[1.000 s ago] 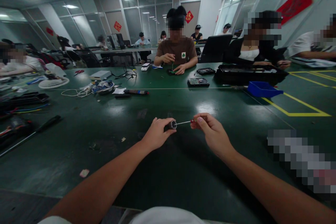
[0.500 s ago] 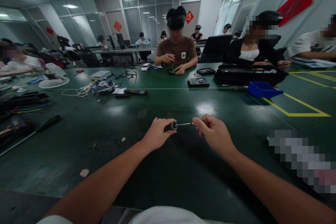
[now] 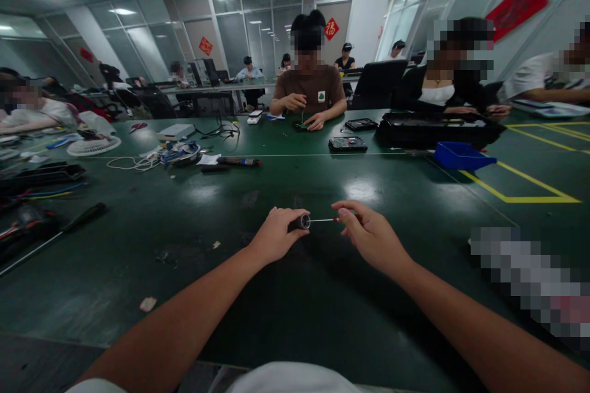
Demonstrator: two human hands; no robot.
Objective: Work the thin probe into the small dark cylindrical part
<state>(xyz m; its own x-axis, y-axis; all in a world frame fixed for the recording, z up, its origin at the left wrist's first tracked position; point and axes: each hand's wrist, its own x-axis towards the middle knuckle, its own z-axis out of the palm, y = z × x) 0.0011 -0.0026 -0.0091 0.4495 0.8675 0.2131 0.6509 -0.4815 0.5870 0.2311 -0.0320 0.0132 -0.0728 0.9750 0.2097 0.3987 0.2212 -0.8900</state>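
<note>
My left hand [image 3: 275,236] is closed around a dark cylindrical part [image 3: 305,221] above the green table. The part's round open end, with a lighter rim, faces right; the rest is hidden in my fingers. From the right, a thin screwdriver [image 3: 323,220] reaches that end with its metal shaft nearly level. Whether its tip sits on a screw is too small to see. My right hand [image 3: 372,234] pinches the screwdriver's red handle with thumb and fingers, the index finger raised and stretched out over it. Most of the handle is hidden.
On the green table [image 3: 258,313], a long black screwdriver [image 3: 69,230] lies at left. Farther back are a cable bundle [image 3: 179,152], a dark pen-like tool [image 3: 237,161], a drive-like device [image 3: 348,144] and a blue bin [image 3: 463,156]. A co-worker [image 3: 310,86] sits opposite.
My right index finger has lifted and straightened, and the fingers have shifted on the screwdriver's handle. My left hand and the cylindrical part stay in place.
</note>
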